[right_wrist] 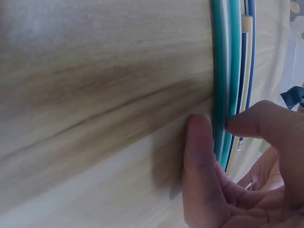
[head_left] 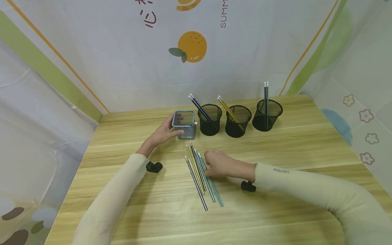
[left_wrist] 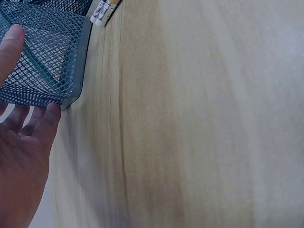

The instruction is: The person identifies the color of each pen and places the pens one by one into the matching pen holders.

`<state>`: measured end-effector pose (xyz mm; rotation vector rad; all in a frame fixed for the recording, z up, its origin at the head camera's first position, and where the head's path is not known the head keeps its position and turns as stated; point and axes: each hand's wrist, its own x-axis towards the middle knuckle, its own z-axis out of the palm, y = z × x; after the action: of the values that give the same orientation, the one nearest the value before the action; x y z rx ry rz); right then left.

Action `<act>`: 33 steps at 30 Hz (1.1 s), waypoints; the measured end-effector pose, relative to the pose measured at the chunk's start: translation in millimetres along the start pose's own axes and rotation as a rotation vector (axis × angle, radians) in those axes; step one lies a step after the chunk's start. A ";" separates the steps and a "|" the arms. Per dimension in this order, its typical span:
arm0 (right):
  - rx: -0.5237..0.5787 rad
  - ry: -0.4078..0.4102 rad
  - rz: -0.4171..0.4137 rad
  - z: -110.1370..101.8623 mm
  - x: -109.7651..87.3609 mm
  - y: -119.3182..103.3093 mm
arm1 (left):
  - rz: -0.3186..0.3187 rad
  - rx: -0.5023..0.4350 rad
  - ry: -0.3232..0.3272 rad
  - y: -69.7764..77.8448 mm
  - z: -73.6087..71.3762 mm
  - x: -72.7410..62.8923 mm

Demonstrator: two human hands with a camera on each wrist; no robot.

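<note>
My left hand holds the grey square mesh pen holder, its thumb across the front wall and its other fingers along the far side. Inside that holder, a green pencil slants behind the mesh in the left wrist view. Several pencils lie side by side on the table: a dark blue striped one, a gold one, a black one and two teal ones. My right hand pinches the outermost teal pencil between thumb and fingers near its eraser end.
Three round black mesh pen holders stand in a row at the back: one with blue pencils, one with yellow pencils, one with black pencils. The wooden table meets a printed curtain behind.
</note>
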<state>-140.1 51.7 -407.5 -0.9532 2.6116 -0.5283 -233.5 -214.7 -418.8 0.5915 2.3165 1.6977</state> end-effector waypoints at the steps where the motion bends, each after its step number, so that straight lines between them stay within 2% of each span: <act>1: 0.001 -0.012 0.005 -0.3 0.4 -0.5 | -0.002 0.000 0.001 0.2 0.0 -0.2; 7: 0.017 -0.064 0.052 -3.4 1.0 -0.8 | -0.002 0.009 -0.001 -0.1 0.0 -0.2; 14: 0.029 -0.080 0.027 -10.1 -3.1 2.9 | -0.011 0.020 0.006 0.3 0.3 0.1; 21: 0.030 -0.091 0.040 -19.4 -5.1 10.5 | -0.012 0.022 0.002 1.5 1.3 -0.2; 26: 0.069 -0.071 0.026 -32.3 -9.3 14.6 | -0.009 0.021 0.004 2.4 1.6 -0.1; 33: 0.134 0.015 -0.046 -50.6 -16.5 19.4 | -0.006 0.026 0.006 1.6 1.5 0.2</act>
<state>-159.2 88.2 -368.6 -0.9716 2.5354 -0.7154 -232.8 -212.9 -417.7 0.5843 2.3452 1.6717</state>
